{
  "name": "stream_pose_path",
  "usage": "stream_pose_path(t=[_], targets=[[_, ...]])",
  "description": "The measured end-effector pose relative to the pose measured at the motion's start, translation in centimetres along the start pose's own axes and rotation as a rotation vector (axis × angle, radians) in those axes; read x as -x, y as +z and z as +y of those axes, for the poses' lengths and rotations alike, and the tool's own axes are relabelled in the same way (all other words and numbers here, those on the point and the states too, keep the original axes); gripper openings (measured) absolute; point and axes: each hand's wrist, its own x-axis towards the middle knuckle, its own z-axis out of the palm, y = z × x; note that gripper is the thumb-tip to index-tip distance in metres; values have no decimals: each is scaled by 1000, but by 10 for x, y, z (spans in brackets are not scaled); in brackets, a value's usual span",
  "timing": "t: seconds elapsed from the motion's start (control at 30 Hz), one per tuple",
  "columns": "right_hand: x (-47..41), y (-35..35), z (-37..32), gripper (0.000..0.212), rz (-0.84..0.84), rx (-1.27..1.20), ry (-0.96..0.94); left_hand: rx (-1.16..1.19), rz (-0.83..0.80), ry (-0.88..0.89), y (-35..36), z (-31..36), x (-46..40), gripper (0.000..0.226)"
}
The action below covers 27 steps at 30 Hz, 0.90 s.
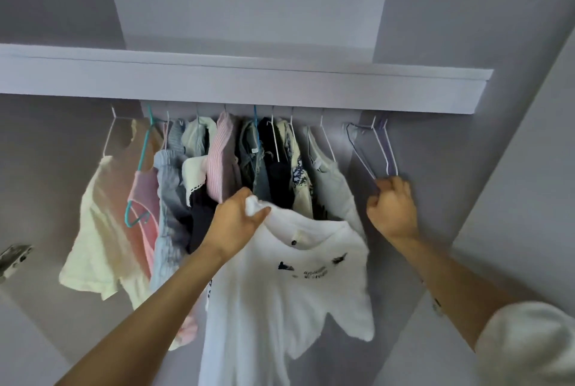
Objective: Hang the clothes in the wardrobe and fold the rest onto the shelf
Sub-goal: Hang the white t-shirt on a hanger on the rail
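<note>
While the left hand (239,220) is bunching one shoulder of a white T-shirt (286,286) in a closed grip, with fingers and thumb curled round a fold of the fabric, the right hand (392,206) is closing its fingers round the lower end of an empty wire hanger (362,152). The shirt is hanging free below the left hand, printed front toward the camera, just in front of the row of garments; held by one shoulder, its neck opening is probably being kept slack and reachable for the hanger.

Two or three bare hangers, pale lilac and white, are hanging together at the right end of the rail, whose line is hidden behind the white shelf edge (249,86). The right hand's grip is tight and low on them; exactly how many wires it is enclosing cannot be told. Gripping at the bottom corner is likely giving leverage to lift the hook off the rail.

To the left, the hung clothes are crowding one another: a cream top (96,230), a pink garment on a teal hanger (141,161), a pink striped shirt (219,164), dark pieces and a pale grey top (333,186). The spare hangers are occupying the only open stretch of rail, which is presumably where the T-shirt is going. The hanging step is judged to be just starting, the shirt not yet being on any hanger.
</note>
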Motion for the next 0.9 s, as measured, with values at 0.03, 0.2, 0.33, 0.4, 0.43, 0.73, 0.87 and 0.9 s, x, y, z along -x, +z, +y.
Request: stream_pose_path(t=[0.03,0.2,0.33,0.4,0.43,0.73,0.87,0.9], targets=[[-8,1,7,38,-46,183,-60,18,16,22,5,4,-5,36],[-33,7,8,29,-105,518,-14,25,63,71,12,6,-22,37],[-42,12,2,22,-171,355,90,29,79,64,11,-2,-27,35],[-44,12,0,26,-158,310,128,-1,61,68,11,-4,-26,32],[-43,11,-2,27,-140,270,151,-12,48,72,11,-5,-25,31],[10,-2,-35,34,109,-238,283,-329,63,207,-22,-11,-7,31],[75,1,-36,32,23,-366,364,-389,53,219,-30,-31,11,28],[94,1,-36,31,9,-380,373,-359,32,195,-29,-36,18,28]])
